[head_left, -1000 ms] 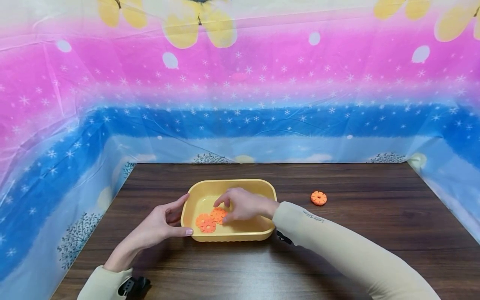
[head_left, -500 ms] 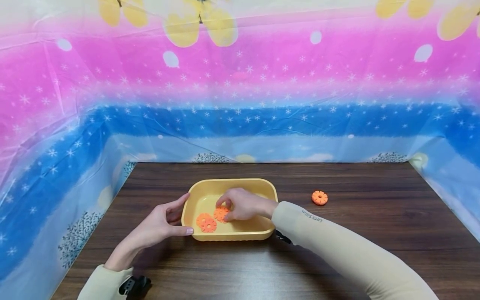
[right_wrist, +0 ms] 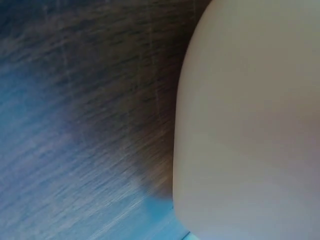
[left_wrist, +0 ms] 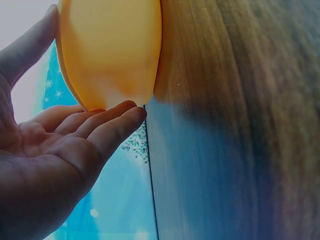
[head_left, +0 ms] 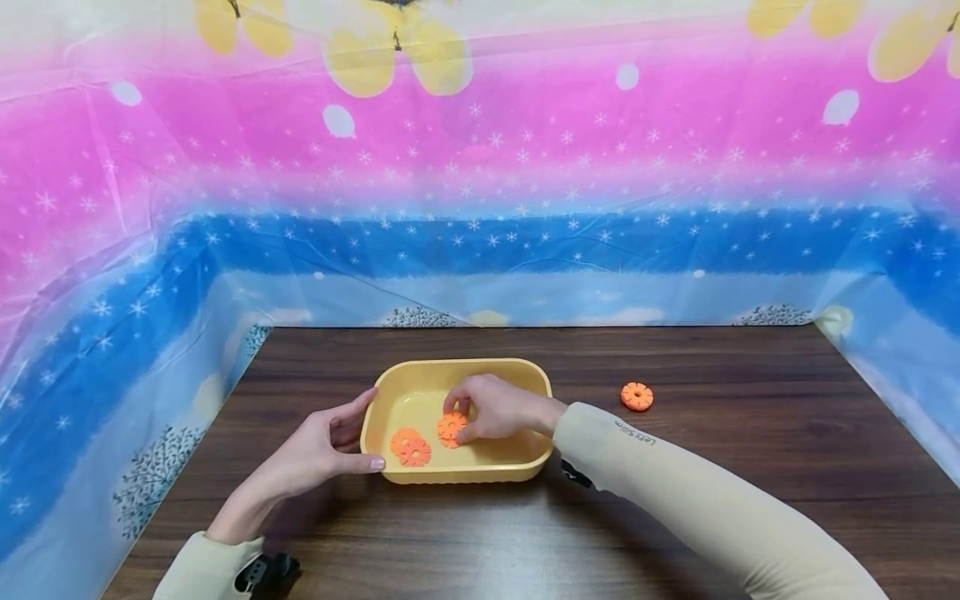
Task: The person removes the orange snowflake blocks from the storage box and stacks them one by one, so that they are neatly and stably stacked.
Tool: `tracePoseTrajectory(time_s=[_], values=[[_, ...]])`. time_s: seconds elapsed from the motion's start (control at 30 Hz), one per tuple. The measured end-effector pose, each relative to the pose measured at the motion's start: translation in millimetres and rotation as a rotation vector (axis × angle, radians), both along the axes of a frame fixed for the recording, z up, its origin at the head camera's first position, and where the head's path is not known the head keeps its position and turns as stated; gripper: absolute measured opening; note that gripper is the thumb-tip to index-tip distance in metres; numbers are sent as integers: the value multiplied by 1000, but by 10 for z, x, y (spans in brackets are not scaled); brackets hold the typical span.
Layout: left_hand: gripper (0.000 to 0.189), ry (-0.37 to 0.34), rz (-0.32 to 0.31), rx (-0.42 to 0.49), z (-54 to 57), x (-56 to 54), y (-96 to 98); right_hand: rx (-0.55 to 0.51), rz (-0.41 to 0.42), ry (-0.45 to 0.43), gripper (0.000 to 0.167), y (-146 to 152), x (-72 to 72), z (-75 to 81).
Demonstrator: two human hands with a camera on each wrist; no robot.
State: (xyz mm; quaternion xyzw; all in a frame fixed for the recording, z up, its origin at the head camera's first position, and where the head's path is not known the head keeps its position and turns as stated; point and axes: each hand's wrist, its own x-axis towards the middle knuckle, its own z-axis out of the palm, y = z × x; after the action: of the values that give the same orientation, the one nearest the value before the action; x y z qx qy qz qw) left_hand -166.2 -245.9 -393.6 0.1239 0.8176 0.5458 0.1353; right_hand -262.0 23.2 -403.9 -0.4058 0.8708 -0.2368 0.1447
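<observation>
A yellow plastic bin point(head_left: 465, 475) stands on the table. My left hand point(head_left: 315, 450) rests on its left end, thumb on the near corner of the rim and fingertips on the outer wall. In the left wrist view, the fingers point(left_wrist: 112, 130) lie nearly straight against the bin point(left_wrist: 112, 50). Inside the bin, my right hand point(head_left: 491, 408) pinches orange notched snowflake discs point(head_left: 451, 426), apparently stacked; the fingers partly cover them. More orange discs point(head_left: 410, 447) lie overlapping on the bin's floor to the left. A bin wall point(right_wrist: 245, 125) fills much of the right wrist view, hiding the hand.
Right of the bin, an orange notched disc point(head_left: 637, 397), perhaps a small stack, lies on the dark wood table point(head_left: 480, 542). A patterned cloth point(head_left: 480, 242) hangs behind the table and along both sides.
My right thumb and fingers have closed on orange discs and slid them slightly right, away from the others in the bin. The left hand and bin stay put.
</observation>
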Motion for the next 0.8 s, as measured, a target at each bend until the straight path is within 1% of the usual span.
tracePoseTrajectory(time_s=[0.33, 0.57, 0.8], values=[[93, 0, 5, -2, -4, 1, -2, 2, -9, -21, 38, 6, 5, 26], [93, -6, 1, 2, -9, -2, -3, -13, -6, -39, 37, 4, 0, 8], [93, -15, -1, 16, -9, -1, -3, -25, 4, -63, 44, 5, 0, 0]])
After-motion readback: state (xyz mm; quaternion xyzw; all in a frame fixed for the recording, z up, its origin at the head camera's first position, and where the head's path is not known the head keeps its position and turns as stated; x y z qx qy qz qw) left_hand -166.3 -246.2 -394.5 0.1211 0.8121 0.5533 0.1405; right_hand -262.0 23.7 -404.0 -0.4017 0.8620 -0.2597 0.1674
